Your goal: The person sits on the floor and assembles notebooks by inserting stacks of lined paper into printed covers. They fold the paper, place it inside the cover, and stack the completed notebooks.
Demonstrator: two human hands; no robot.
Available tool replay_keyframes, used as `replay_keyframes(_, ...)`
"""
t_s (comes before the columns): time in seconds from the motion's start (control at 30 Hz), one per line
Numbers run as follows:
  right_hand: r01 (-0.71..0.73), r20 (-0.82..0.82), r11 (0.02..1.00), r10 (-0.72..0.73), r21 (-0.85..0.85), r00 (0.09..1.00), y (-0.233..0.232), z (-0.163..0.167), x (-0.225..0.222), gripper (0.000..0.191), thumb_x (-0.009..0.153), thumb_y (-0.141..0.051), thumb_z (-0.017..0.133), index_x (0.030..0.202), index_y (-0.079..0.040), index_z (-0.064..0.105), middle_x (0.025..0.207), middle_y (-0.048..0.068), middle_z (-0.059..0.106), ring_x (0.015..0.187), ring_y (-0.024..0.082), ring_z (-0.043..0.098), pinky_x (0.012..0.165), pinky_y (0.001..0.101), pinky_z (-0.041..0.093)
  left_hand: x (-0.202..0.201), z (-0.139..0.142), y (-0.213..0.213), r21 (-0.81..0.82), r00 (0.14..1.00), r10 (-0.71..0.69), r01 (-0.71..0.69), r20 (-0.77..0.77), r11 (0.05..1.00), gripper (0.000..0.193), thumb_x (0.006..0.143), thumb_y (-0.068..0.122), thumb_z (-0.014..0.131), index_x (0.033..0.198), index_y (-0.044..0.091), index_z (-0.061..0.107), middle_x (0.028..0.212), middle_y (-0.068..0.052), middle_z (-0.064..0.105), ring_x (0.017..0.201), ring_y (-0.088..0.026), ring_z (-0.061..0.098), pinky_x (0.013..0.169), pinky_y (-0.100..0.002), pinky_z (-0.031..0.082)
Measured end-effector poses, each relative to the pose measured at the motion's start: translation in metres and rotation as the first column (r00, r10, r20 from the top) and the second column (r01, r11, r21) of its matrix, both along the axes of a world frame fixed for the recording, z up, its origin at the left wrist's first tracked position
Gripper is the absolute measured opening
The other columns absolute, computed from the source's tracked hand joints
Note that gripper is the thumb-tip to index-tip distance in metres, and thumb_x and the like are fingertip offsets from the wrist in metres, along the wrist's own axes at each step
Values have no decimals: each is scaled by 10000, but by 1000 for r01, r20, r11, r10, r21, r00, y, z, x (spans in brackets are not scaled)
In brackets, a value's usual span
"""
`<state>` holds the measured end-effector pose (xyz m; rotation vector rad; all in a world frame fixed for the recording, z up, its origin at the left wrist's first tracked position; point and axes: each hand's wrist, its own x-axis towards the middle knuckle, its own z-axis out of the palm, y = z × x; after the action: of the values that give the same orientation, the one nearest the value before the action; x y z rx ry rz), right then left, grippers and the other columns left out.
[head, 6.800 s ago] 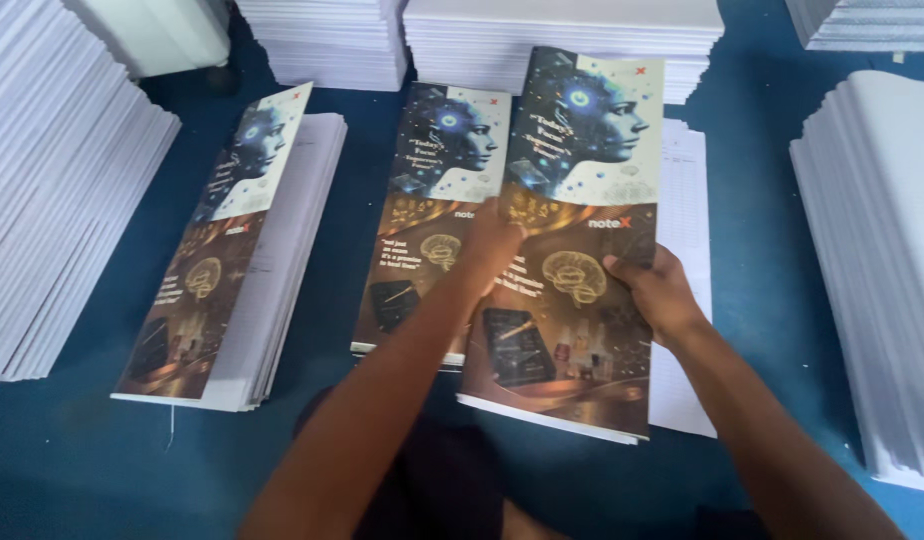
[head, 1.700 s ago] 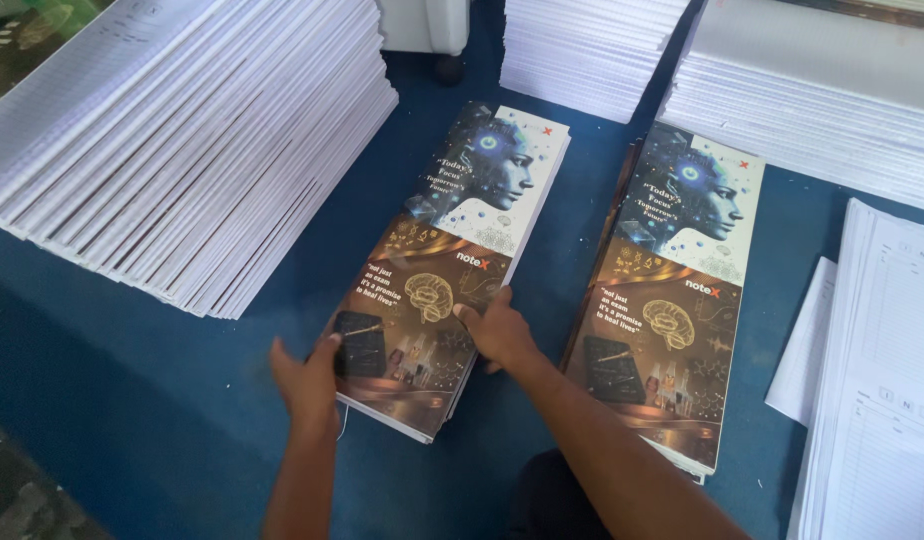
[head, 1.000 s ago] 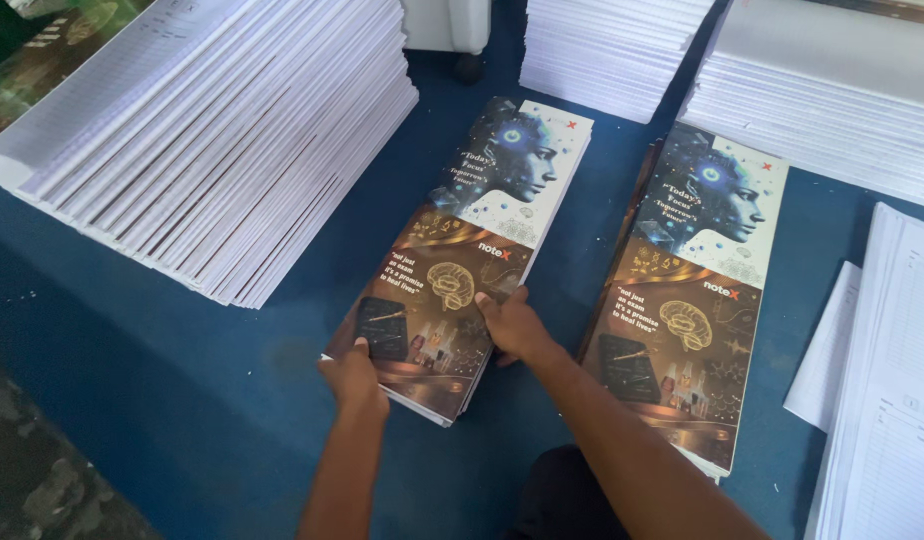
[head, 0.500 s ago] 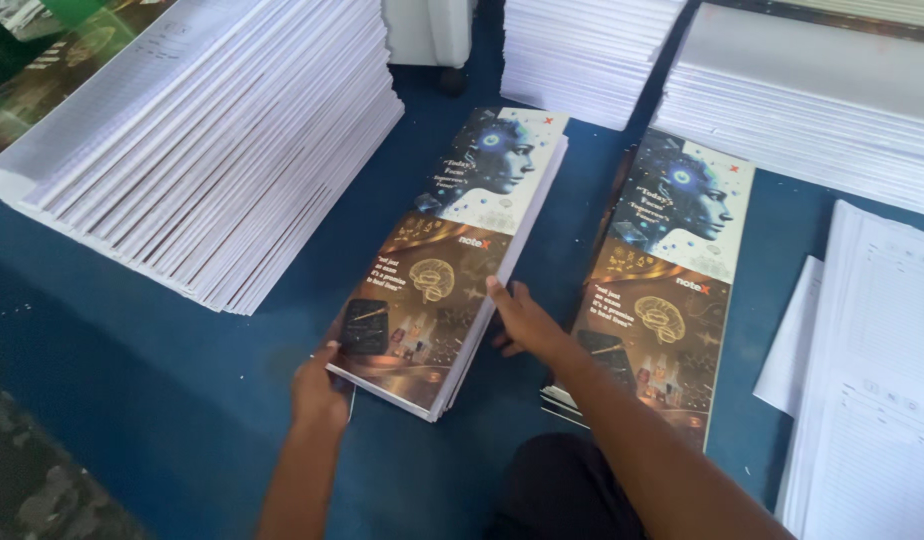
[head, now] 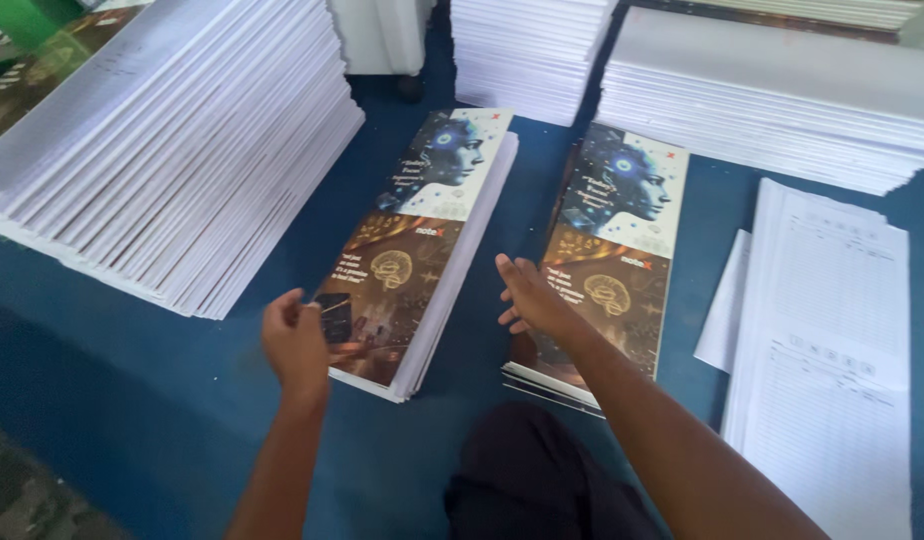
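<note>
Fingers of left hand [head: 294, 340] curled at near left corner of covered stack [head: 417, 250], seemingly touching or pinching top cover's edge; grip blurred, so cannot tell whether closed on it. Fingers of right hand [head: 530, 298] spread and extended, holding nothing, hovering in gap between that stack and second covered stack [head: 607, 260], just over latter's near left edge. Both stacks lying flat on blue surface [head: 102, 380], side by side, near knees. Likely heavy as whole blocks: many thin sheets under one glossy printed cover, loose rather than visibly bound, prone to sliding or fanning if lifted by one corner. Glossy cover probably slippery and easily creased. Safest hold judged at both long sides, or with palms under short ends, pressing sheets together. Surrounded by tall piles of white sheets [head: 172, 150] at left, further white piles [head: 772, 90] behind, and loose ruled pages [head: 832, 330] at right. Cut off by frame: tops of rear piles, far end of pages at right. Dark clothing [head: 542, 480] at bottom partly hiding near surface. Binding and sheet count impossible to make out.
</note>
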<state>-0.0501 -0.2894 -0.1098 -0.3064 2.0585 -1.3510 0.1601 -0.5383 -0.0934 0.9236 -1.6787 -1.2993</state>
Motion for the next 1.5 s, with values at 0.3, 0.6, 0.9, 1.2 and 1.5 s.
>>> replay_keyframes(0.3,29,-19,1000,-28,12,999,64,15,10,902,882,-719,421,1566,-144,295,1199,181,616,830,274,745,683,396,621,-50,13,102,-102,865,-434,469,250,877,256,880,94,670,1127,40,702,999,-92,739,886,-182,695,791,-323,561)
replay_keyframes(0.6,52,-38,998,-54,-46,998,139,13,11,796,930,-670,392,1565,-201,287,1211,218,611,866,312,731,677,415,616,-99,-4,203,-132,773,-610,632,176,763,241,874,152,685,1089,45,714,950,-108,764,860,-187,734,782,-325,571)
replay_keyframes(0.9,141,-114,989,-145,-47,983,241,13,20,801,946,-609,422,1521,-61,322,1186,188,630,841,288,744,647,383,630,-122,-31,309,65,539,-833,833,126,549,279,879,166,667,1141,69,676,932,-75,733,773,-164,702,696,-317,558)
replay_keyframes(1.2,204,-175,975,-188,82,967,353,1,26,783,904,-500,597,1499,-33,393,1244,191,664,843,246,750,657,364,618,-130,-49,398,-27,392,-904,919,173,393,283,900,166,684,1147,28,682,986,-122,753,887,-204,731,796,-319,559)
replay_keyframes(1.5,460,-207,810,-411,365,888,469,-14,41,852,896,-428,670,1537,11,322,1299,251,632,986,298,753,749,392,628,-113,-65,475,-101,293,-891,956,348,275,278,901,161,680,1155,50,694,1143,-144,737,1109,-298,685,951,-389,528)
